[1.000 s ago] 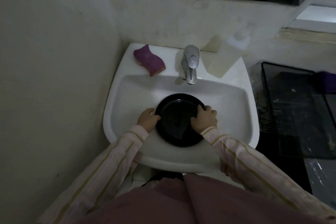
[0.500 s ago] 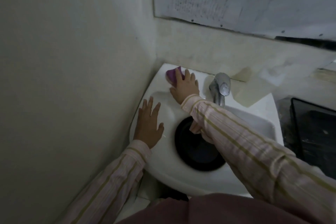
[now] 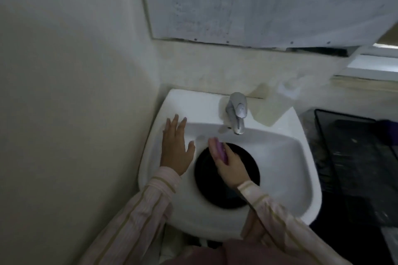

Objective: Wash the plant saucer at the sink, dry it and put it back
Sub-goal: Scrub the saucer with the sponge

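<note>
The right hand (image 3: 229,164) has its fingers curled round a purple sponge (image 3: 221,151). Only a smeared strip of the sponge shows past the knuckles, so its shape is hard to read. The hand sits over the upper left part of the black saucer (image 3: 247,171), but I cannot tell whether the sponge actually touches the dish. The hand and its striped sleeve (image 3: 269,211) cover the saucer's middle and lower right edge.

The left hand (image 3: 175,150) lies flat with its fingers spread on the left rim of the sink (image 3: 301,157), holding nothing, just beside the saucer and not on it. The saucer lies in the bowl of the white sink, below the chrome tap (image 3: 237,114).

On the back ledge, right of the tap, stands a pale bottle (image 3: 272,107), too blurred to make out. A dark tray (image 3: 353,157) to the right of the sink is cut off by the frame edge, and its contents are lost in the gloom.
</note>
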